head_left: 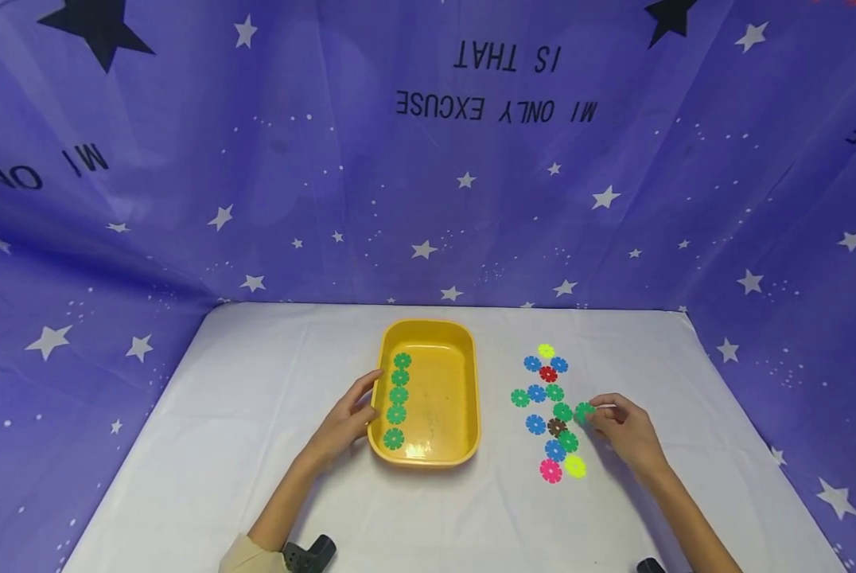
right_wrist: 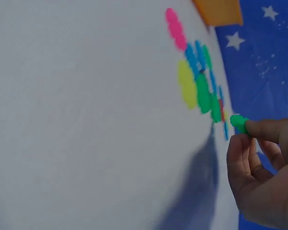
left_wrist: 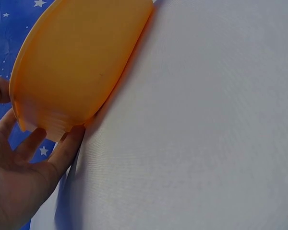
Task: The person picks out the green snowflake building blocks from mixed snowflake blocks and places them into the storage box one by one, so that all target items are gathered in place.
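My right hand (head_left: 630, 436) pinches a green snowflake disc (head_left: 584, 412) between thumb and fingertips. In the right wrist view that green disc (right_wrist: 238, 123) is held up off the table. To its left lie several flat notched discs, among them a green disc (head_left: 562, 411), a brown disc (head_left: 557, 427), a pink disc (head_left: 550, 471) and a yellow disc (head_left: 574, 466). My left hand (head_left: 344, 422) touches the left side of a yellow tray (head_left: 477, 398). Its fingers rest against the outer wall in the left wrist view. Inside the tray a column of green discs (head_left: 398, 395) runs along the left.
A white cloth (head_left: 206, 446) covers the table. Behind and at both sides hangs a purple curtain (head_left: 371, 199) with stars and lettering. Farther back among the loose discs are a red disc (head_left: 548, 373) and a small yellow disc (head_left: 546, 350).
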{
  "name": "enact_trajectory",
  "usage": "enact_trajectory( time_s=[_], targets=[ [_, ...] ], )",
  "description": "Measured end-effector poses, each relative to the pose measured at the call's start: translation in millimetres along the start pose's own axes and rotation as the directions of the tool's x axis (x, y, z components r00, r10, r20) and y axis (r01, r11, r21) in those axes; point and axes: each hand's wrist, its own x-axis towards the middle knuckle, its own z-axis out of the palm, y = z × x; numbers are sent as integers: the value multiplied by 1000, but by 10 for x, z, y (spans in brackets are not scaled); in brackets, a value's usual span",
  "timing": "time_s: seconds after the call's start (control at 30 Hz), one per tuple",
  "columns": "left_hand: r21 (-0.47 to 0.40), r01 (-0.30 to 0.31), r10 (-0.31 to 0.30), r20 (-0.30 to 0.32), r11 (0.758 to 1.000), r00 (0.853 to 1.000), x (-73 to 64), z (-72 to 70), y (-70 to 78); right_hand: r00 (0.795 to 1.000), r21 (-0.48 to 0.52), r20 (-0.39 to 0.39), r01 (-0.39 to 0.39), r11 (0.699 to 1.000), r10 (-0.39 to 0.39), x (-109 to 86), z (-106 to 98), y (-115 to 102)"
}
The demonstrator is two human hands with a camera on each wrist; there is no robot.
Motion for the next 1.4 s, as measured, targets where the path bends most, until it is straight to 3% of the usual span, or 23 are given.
enact_trajectory(
  time_s=[0.2,0.4,0.53,0.7,0.87,1.13,1.23,1.4],
  targets=[
    [14,-10,10,4,1000,1000,0,-10,21,992,136,38,113,984,-119,-92,101,-364],
    [4,-13,13,10,1000,1000,5,-7,11,967,214,172,151,965,-190,-159,492,-787],
    [-3,-13,13,11,1000,1000,11,-4,4,926,232,284,187,955,-251,-165,827,-1014],
    [-8,-11,11,1,1000,1000,9,3,13,852,262,408,236,936,-329,-146,1234,-1213],
    [-6,-5,5,-1,1000,1000,10,15,6,802,190,510,249,950,-312,-113,1555,-1312],
    [-4,-9,9,4,1000,1000,5,5,-4,769,25,596,267,963,-229,-43,1826,-1384],
    [-7,-12,12,11,1000,1000,3,-2,-7,767,-20,608,273,962,-205,-17,1905,-1395],
    [-9,-10,10,12,1000,1000,-1,-5,-8,779,-122,605,294,948,-164,-6,1982,-1422]
  ],
)
